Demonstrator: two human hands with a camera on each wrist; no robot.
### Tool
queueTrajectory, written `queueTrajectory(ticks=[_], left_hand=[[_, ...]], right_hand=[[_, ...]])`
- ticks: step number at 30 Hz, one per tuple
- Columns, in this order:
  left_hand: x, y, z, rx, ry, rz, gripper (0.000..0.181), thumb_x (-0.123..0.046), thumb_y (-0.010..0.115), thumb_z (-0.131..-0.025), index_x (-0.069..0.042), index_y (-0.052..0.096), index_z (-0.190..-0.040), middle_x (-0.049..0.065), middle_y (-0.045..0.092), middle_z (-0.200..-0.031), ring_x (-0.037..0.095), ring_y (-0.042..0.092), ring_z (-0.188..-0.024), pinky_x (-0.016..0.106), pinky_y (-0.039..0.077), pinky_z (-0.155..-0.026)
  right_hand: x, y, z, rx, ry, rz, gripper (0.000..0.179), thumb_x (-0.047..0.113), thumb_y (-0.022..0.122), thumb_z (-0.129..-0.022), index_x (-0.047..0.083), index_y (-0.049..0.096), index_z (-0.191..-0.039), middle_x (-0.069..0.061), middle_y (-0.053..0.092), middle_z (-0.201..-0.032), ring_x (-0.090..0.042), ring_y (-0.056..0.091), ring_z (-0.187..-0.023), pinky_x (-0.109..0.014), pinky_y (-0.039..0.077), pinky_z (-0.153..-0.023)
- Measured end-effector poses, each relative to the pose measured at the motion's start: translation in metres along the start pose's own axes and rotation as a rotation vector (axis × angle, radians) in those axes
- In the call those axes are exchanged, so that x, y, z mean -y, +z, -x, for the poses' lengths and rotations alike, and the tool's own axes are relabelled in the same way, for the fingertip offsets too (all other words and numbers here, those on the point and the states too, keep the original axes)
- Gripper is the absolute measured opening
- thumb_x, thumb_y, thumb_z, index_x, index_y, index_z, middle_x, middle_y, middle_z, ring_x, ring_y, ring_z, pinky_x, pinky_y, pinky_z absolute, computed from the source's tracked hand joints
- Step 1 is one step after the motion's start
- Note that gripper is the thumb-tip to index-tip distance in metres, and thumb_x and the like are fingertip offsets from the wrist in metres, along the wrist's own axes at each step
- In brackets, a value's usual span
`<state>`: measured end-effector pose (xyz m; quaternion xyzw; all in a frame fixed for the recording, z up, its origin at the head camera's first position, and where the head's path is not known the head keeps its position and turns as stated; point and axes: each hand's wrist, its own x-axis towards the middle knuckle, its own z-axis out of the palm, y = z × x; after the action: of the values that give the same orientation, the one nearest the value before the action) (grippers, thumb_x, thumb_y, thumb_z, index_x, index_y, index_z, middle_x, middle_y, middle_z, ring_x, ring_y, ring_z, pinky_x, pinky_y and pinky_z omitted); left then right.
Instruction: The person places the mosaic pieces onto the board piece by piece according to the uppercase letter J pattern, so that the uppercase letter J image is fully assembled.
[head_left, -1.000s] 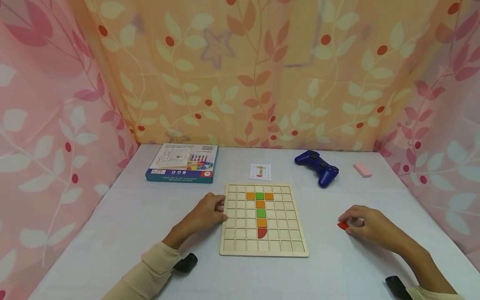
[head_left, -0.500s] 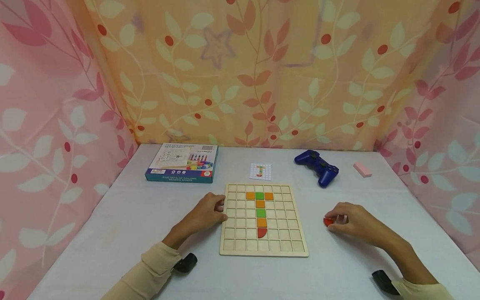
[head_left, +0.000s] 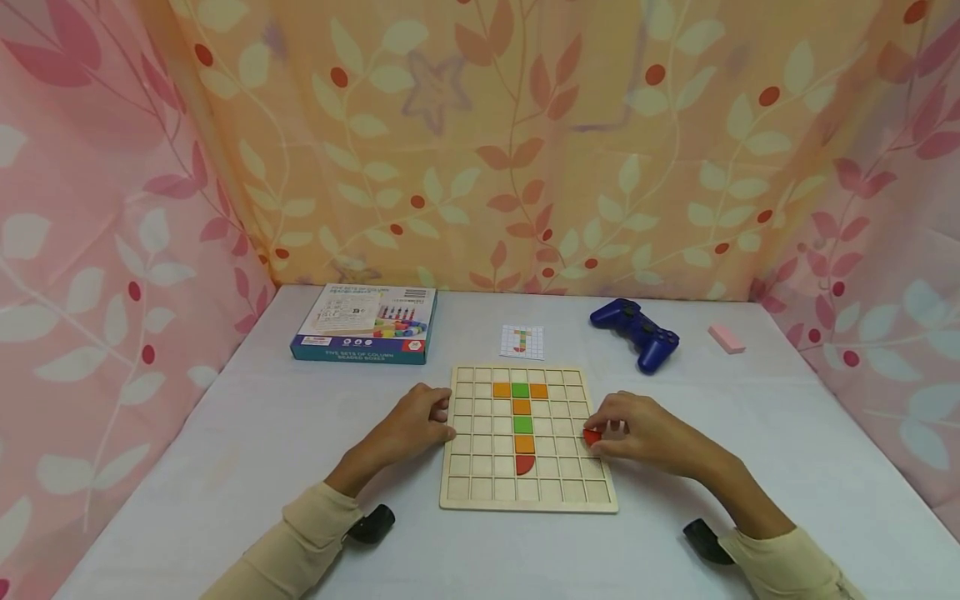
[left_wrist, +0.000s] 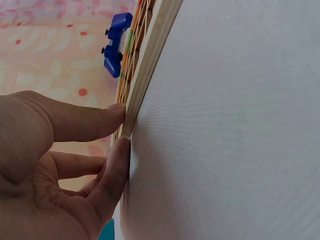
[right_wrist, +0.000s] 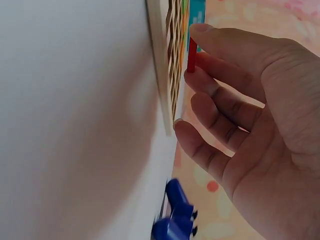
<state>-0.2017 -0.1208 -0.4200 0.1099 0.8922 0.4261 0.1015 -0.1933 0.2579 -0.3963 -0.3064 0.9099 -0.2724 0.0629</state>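
Note:
A wooden grid board (head_left: 480, 493) lies flat on the table. Orange and green square tiles on it form a T shape, with a red quarter-circle tile (head_left: 524, 465) below the lowest orange one. My left hand (head_left: 411, 425) rests at the board's left edge, thumb and forefinger touching it at separate spots. Over the board's right edge, my right hand (head_left: 637, 429) pinches a second red tile (head_left: 592, 437) between thumb and finger. In the right wrist view this thin red tile (right_wrist: 192, 56) is seen edge-on, apart from the board.
Behind the board lies a small pattern card (head_left: 522, 342) with a similar coloured figure. A boxed bead set (head_left: 365, 325) is at the back left. Toward the back right are a blue game controller (head_left: 634, 335) and a pink block (head_left: 727, 339). Patterned curtains surround the table.
My right hand has carried the red tile left, from the table at the right to the board's right edge. The left hand and the board have stayed in place.

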Motion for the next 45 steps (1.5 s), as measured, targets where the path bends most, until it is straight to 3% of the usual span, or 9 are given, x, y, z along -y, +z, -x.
queueTrajectory(ticks=[13,22,30,45], left_hand=[[-0.001,-0.001,0.002,0.003,0.016,0.018,0.065,0.000,0.080,-0.088,0.012,0.054,-0.146,0.014,0.056,-0.113,0.023,0.056,-0.102,0.038,0.055,-0.090],[-0.002,-0.001,0.002,-0.005,0.021,0.010,0.063,0.001,0.080,-0.087,0.013,0.055,-0.144,0.014,0.057,-0.112,0.023,0.056,-0.101,0.037,0.055,-0.087],[-0.002,0.000,0.002,-0.002,0.019,0.007,0.062,0.001,0.080,-0.087,0.012,0.056,-0.144,0.014,0.057,-0.112,0.022,0.055,-0.101,0.037,0.055,-0.088],[0.002,0.001,-0.001,-0.001,0.020,-0.006,0.063,0.000,0.082,-0.086,0.011,0.057,-0.144,0.013,0.058,-0.111,0.022,0.056,-0.100,0.037,0.055,-0.088]], right_hand=[[0.040,0.026,-0.042,0.121,-0.151,0.059,0.025,0.030,0.080,-0.096,0.016,0.081,-0.116,0.011,0.067,-0.103,-0.011,0.056,-0.096,-0.029,0.052,-0.088],[0.061,0.042,-0.056,0.166,-0.177,0.072,0.024,0.030,0.081,-0.095,0.019,0.081,-0.116,0.013,0.067,-0.104,-0.008,0.056,-0.099,-0.032,0.052,-0.096],[0.072,0.051,-0.065,0.177,-0.232,0.115,0.025,0.033,0.082,-0.094,0.018,0.082,-0.114,0.011,0.066,-0.102,-0.005,0.055,-0.096,-0.028,0.052,-0.092],[0.083,0.053,-0.067,0.207,-0.170,0.111,0.025,0.030,0.084,-0.093,0.018,0.081,-0.115,0.012,0.066,-0.105,-0.006,0.055,-0.100,-0.027,0.053,-0.093]])
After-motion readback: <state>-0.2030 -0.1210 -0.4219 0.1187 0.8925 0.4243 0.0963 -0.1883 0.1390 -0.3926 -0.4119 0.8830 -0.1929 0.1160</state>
